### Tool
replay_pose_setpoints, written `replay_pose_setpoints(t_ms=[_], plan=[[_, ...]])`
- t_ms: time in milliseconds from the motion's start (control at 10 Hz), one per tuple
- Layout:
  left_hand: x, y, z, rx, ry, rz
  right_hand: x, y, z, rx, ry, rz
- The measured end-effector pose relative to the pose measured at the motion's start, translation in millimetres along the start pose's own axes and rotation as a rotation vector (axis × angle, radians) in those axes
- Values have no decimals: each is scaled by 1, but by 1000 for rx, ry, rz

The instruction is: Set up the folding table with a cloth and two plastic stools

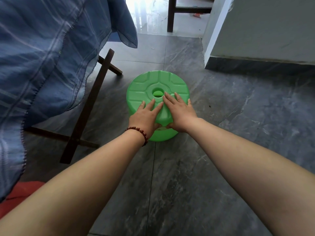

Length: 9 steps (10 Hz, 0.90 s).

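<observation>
A round green plastic stool [150,86] stands on the grey tiled floor, its seat ribbed with a hole in the middle. My left hand [146,116] and my right hand [180,113] both grip its near edge, fingers flat on the seat and thumbs tucked under the rim. At the left a blue checked cloth [42,57] hangs over the folding table, hiding the top. Only the table's dark crossed wooden legs [88,106] show below the cloth, just left of the stool.
A pale wall corner [238,40] with a dark skirting juts out at the right. Dark wooden furniture legs [171,16] stand at the far end by a bright doorway. Something red [22,193] lies at the bottom left. Grey floor tiles [238,116] spread to the right.
</observation>
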State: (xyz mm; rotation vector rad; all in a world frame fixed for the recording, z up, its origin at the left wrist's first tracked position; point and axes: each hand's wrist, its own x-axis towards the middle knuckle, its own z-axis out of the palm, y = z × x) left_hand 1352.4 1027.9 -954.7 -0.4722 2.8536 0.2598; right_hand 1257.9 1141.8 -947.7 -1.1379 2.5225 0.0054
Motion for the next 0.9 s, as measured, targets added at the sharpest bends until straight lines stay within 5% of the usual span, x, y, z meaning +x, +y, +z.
replay_pose_setpoints(t_ms=[900], plan=[[-11,-1,-20,14,14,31,-20,-10,-3,58,54,-29]])
